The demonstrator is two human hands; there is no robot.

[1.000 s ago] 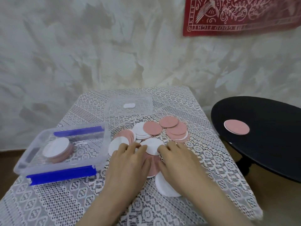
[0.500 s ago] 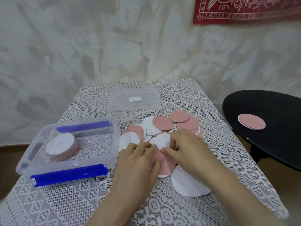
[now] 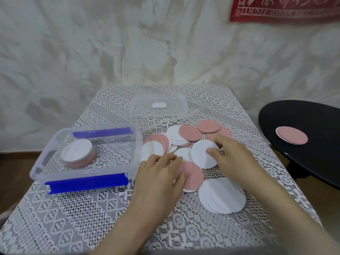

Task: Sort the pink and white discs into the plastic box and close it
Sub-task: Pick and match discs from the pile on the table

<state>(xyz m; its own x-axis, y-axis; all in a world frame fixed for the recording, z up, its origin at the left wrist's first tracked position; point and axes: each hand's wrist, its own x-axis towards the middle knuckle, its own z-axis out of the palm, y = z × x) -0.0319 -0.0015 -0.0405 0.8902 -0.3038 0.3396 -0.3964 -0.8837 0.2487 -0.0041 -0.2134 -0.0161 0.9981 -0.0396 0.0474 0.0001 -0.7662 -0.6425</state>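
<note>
Well left of your fingertips, the box (image 3: 135, 142) stands open on the lace cloth (image 3: 77, 218), a blue clip along its front and back. A short stack (image 3: 79, 153) lies flat inside it, white on top and pink beneath, so that's the target.

Beyond your fingers, towards the wall, the lid (image 3: 143, 109) lies on its own. Closing looks like the last job, and most discs aren't in yet.

Now your left hand (image 3: 158, 177): fingers straight and spread, gripping nothing. It presses flat on a pink disc (image 3: 194, 176), likely to pin the loose ones so they don't slide with the one you want.

Just past those fingertips is the pile (image 3: 184, 135), pink and white overlapping and unsorted.

Between your two hands sits the white disc (image 3: 200, 157). Your right hand (image 3: 235, 159) has it, with the thumb on its face and the fingers curled round its far edge in a pinch. It looks tipped up off its neighbours. These discs are thin and flat, so my guess is you need an edge to peel one free.

Below your right wrist, a white stack (image 3: 222, 196) lies fanned on the cloth, apart from the pinks. It looks like your sorted whites, and the pinched one probably belongs there.

Far right of your fingers, on the black table (image 3: 312, 168), a lone disc (image 3: 291, 135) waits pink side up. Don't forget it.
</note>
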